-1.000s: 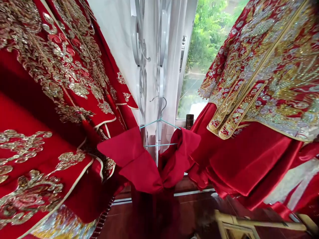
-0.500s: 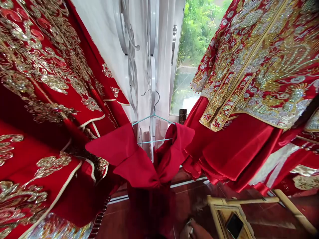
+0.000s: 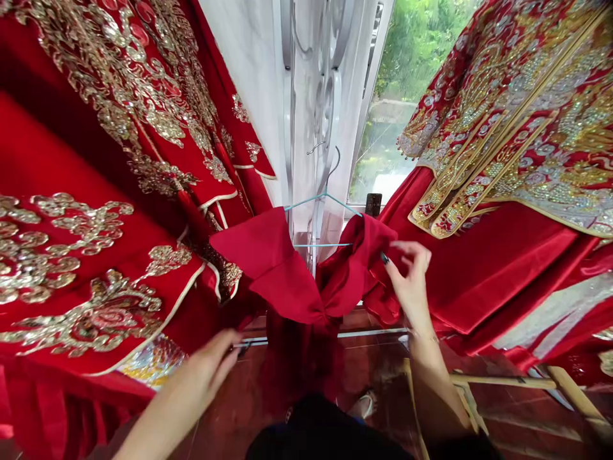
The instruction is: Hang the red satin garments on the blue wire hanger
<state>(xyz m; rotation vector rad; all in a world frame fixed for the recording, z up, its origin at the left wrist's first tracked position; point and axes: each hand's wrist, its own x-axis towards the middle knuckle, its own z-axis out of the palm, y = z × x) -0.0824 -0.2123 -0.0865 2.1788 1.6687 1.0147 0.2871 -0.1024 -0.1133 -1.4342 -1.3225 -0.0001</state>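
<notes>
A red dress (image 3: 282,268) with a wide folded collar hangs in front of me on a thin light-blue hanger (image 3: 306,200). My right hand (image 3: 412,271) is at the collar's right shoulder, thumb and fingers apart, fingertips at or close to the fabric's edge; I cannot tell whether they touch. A dark nail shows on its thumb. Lower left, my left hand (image 3: 218,359) is in the air with its fingers stretched forward, slightly blurred, and no held thing shows. It is below the collar, beside the dress's dark lower part.
Gold-embroidered red garments (image 3: 110,300) hang close on the left. A beaded red jacket (image 3: 507,140) hangs over a red skirt (image 3: 507,255) on the right. Behind the dress are a white scrolled metal stand (image 3: 288,115) and a window (image 3: 397,108). A bamboo frame (image 3: 507,381) stands lower right.
Both my hands have come up into view, the right one to the collar's shoulder and the left one to the lower left. The view has shifted, and the phone on the bamboo frame no longer shows.
</notes>
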